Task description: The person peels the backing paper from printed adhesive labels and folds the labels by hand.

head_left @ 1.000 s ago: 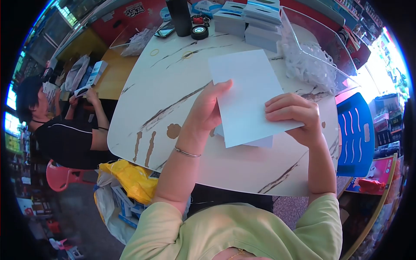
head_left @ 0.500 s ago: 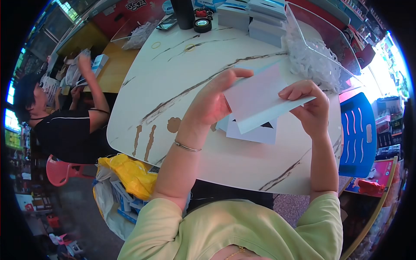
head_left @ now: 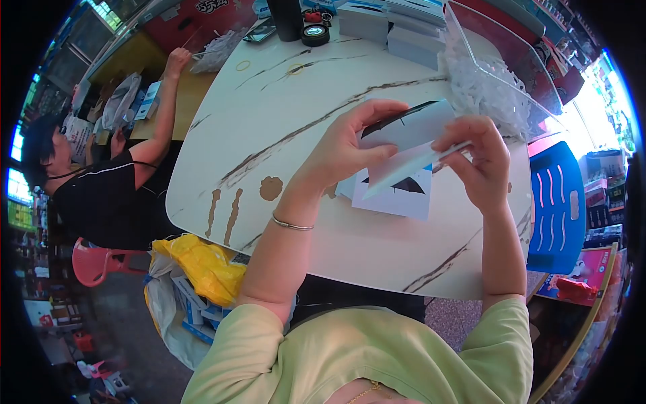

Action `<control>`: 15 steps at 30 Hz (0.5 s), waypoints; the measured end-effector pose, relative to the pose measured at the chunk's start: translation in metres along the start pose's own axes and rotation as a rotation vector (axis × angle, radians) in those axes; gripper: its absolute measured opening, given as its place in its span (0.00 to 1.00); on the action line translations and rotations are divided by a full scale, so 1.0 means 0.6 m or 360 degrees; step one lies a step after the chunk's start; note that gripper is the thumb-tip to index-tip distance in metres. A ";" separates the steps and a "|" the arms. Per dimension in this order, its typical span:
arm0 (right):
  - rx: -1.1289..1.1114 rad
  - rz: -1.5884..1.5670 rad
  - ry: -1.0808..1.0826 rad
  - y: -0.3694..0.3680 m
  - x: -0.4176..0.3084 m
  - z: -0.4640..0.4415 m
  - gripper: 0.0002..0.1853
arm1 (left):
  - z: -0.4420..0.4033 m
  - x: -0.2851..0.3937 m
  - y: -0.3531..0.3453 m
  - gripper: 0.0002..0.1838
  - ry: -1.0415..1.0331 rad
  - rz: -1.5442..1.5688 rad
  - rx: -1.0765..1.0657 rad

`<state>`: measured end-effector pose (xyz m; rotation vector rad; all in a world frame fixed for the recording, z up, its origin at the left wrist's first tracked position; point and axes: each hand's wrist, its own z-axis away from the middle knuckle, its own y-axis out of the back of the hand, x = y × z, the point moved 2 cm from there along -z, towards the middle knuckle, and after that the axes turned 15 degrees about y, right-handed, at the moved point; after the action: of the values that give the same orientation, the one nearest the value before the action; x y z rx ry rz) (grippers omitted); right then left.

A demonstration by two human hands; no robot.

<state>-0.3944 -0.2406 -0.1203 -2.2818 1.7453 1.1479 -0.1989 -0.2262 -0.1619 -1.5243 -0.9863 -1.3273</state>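
Observation:
Above the table, a folded white card [head_left: 420,131] with a black printed shape along its upper edge is between my two hands. My left hand [head_left: 360,138] grips its left side, thumb in front and fingers behind. The right-hand edge of its lower panel is pinched by my right hand [head_left: 476,158]; that panel stands tilted away from the other, seen nearly edge-on. Just below lies a small stack of white cards or flat boxes [head_left: 397,205] with a black umbrella-like print, partly covered by the held card.
Clear bin [head_left: 511,87] with translucent plastic pieces stands at the right rear. White box stacks [head_left: 414,44], a black bottle [head_left: 285,20] and a tape roll [head_left: 315,35] line the back. A blue chair [head_left: 556,209] is right; a co-worker [head_left: 94,188] sits left; a yellow bag [head_left: 202,269] is below.
The card has opened: its printed side now shows and the lower panel has swung nearly edge-on. My left thumb has come to its front. The co-worker's raised hand has moved right.

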 end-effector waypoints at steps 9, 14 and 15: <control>0.0444 -0.0119 -0.0457 -0.014 0.015 0.001 0.18 | 0.000 0.005 -0.010 0.27 -0.0241 -0.0174 0.0089; 0.0470 -0.0097 -0.0538 -0.013 0.024 0.002 0.17 | 0.000 0.007 -0.011 0.25 -0.0259 -0.0234 0.0088; 0.0449 -0.0104 -0.0567 -0.013 0.026 0.003 0.17 | 0.000 0.006 -0.010 0.25 -0.0259 -0.0235 0.0089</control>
<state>-0.3874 -0.2495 -0.1332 -1.8283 1.5697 1.1281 -0.2044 -0.2241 -0.1577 -1.5605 -1.2490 -1.2804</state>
